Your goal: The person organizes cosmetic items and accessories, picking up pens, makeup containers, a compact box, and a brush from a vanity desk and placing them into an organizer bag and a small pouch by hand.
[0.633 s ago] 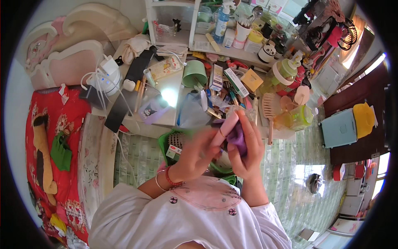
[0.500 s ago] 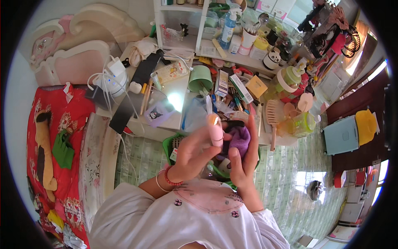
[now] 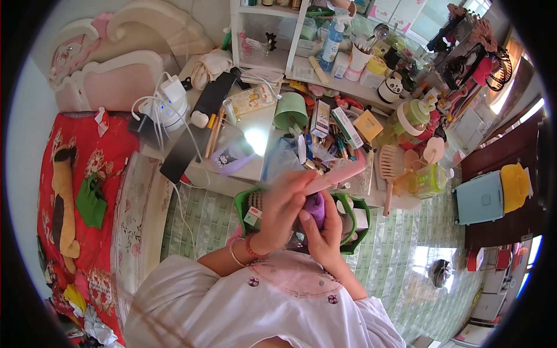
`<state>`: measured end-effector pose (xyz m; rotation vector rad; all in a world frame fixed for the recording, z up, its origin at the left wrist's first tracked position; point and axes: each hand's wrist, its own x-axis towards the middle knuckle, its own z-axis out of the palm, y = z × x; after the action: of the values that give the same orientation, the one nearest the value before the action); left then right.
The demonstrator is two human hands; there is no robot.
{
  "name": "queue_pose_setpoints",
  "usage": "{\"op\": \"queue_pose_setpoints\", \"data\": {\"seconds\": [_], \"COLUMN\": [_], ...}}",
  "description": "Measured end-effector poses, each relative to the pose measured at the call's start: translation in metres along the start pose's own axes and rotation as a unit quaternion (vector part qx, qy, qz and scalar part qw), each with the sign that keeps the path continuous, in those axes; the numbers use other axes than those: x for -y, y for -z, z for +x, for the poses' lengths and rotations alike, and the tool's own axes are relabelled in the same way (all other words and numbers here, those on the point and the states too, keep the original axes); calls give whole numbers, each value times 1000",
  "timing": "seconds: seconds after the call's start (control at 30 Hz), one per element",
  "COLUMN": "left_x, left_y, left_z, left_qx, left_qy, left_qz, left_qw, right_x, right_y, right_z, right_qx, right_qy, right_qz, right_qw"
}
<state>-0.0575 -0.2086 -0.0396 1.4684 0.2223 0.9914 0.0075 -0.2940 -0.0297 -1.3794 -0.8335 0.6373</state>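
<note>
So the left hand (image 3: 282,210) is kinda blurry, but its fingers are closed around the near left end of a slim pink tube-like thing (image 3: 336,177). That thing sticks out to the right and slants away toward the desk (image 3: 250,122). The right hand (image 3: 325,239) is just beside it on the near right, thumb and fingers wrapped snugly around a bunched purple cloth (image 3: 315,209). Can't tell if the pink thing and the cloth actually touch. Both hands are over a green basket (image 3: 364,235) at the near side of the desk, with stuff inside it.

Desk's pretty packed, lol: a green cup (image 3: 288,110) lying tilted in the middle, a yellow-orange box (image 3: 368,124) to its right, a pale hairbrush (image 3: 387,165) at the right edge, and a translucent purple holder (image 3: 231,158) on the left.
</note>
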Motion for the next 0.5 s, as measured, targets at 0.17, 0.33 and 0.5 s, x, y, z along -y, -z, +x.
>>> {"op": "queue_pose_setpoints", "data": {"seconds": [0.17, 0.33, 0.5], "left_x": [5, -8, -10], "left_y": [0, 15, 32], "left_z": [-4, 7, 11], "left_qx": [79, 48, 24], "left_qy": [-27, 70, 77], "left_qz": [-10, -79, -150], "left_qw": [996, 993, 985], "right_x": [4, 8, 2], "right_y": [0, 0, -13], "right_z": [6, 13, 17], "right_qx": [-58, -1, 84], "right_qy": [58, 74, -47], "right_qz": [-123, -231, -53], "right_qw": [989, 970, 994]}}
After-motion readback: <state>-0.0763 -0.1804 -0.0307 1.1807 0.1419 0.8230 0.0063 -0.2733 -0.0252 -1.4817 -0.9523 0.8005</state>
